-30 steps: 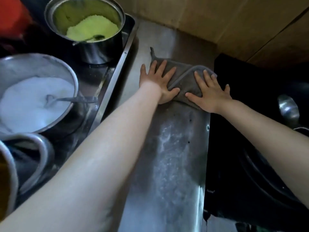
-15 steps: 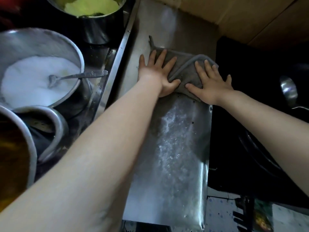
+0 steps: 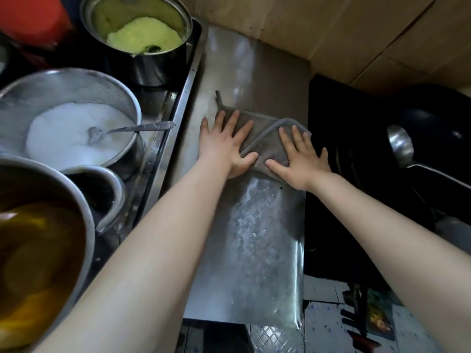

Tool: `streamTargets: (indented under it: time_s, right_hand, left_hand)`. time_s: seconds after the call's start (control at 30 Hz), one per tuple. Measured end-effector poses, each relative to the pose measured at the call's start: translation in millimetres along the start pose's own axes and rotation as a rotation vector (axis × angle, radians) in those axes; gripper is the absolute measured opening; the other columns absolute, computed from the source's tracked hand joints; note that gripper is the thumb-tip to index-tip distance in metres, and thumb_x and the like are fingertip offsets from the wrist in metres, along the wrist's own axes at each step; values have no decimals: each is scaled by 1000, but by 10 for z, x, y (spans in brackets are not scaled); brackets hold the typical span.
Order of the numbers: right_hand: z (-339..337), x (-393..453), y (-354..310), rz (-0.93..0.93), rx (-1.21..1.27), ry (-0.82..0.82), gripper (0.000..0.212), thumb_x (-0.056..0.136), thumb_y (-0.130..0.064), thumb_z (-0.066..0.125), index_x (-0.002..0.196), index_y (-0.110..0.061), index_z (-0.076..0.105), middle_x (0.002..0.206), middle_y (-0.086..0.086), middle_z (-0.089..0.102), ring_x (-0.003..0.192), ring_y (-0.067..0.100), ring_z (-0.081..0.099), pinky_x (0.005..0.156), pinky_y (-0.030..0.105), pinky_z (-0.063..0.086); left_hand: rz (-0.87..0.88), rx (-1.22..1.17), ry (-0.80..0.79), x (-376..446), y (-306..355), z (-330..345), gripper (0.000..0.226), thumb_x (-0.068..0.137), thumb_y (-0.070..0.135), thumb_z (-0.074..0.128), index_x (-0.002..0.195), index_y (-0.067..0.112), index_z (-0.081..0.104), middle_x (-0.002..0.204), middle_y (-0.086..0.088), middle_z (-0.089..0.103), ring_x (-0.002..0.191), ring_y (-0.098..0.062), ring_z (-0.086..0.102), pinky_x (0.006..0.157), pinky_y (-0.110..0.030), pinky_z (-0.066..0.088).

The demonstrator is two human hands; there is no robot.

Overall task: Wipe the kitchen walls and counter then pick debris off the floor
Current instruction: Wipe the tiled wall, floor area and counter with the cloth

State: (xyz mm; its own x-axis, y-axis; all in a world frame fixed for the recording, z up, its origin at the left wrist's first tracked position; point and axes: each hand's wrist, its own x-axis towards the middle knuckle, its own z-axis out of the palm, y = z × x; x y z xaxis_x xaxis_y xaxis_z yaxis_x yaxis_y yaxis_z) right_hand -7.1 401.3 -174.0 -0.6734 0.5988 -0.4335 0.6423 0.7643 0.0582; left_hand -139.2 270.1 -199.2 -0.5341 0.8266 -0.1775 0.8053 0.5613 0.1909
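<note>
Two flat hands, left hand (image 3: 224, 146) and right hand (image 3: 302, 159), fingers spread, press grey cloth (image 3: 265, 138) on steel desk (image 3: 254, 238); counter-wiping step; next stroke likely nearward over the streaked patch.

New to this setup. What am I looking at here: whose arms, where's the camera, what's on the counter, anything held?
There is no machine: a person works with two bare hands, and the one camera sits on their head, looking forward and down, so the arms reach in from the bottom of the picture. The left hand and the right hand both lie flat, fingers spread, pressing a grey cloth onto the steel counter. Nothing is gripped; the cloth is only pushed down. Left of the counter stand a pot of white powder with a spoon in it, and a pot of yellow powder farther back. To the right is a dark stove with a ladle.
</note>
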Motion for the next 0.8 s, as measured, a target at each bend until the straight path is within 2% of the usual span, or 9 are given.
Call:
streamTargets:
  time_s: [0.47, 0.8]
  right_hand:
    - [270, -532, -174, -5, 64, 5, 84, 82, -75, 30, 145, -42, -15, 155, -9, -24, 144, 17, -20, 113, 56, -1]
    - [471, -1046, -315, -5, 76, -26, 83, 83, -74, 29, 145, -41, -17, 154, -8, -26, 144, 18, -21, 113, 57, -2]
  left_hand:
    - [12, -5, -26, -599, -5, 101, 75, 88, 65, 25, 149, 34, -6, 158, -1, -11, 145, -27, -8, 113, -54, 1]
    - [16, -4, -104, -1118, 2, 156, 75, 89, 64, 24, 148, 35, -11, 157, -1, -17, 145, -27, -13, 114, -53, 0]
